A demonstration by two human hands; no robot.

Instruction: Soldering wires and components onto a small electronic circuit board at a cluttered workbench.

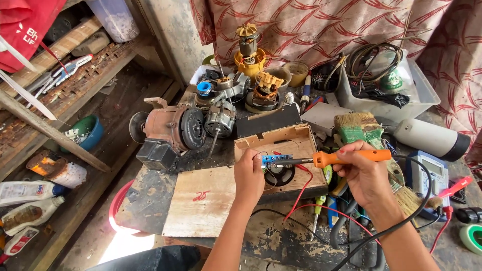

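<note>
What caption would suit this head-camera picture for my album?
Right hand holds an orange-handled soldering iron to a small blue part pinched by the left hand.

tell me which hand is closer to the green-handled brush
Right. The right hand, gripping the orange-handled soldering iron, sits just below the green-handled brush, close against it. The left hand is well off to the brush's left, at the small blue part in the wooden box.

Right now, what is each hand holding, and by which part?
The right hand holds a soldering iron by its orange handle. The left hand pinches a small blue circuit board at its left end, over the wooden box.
</note>
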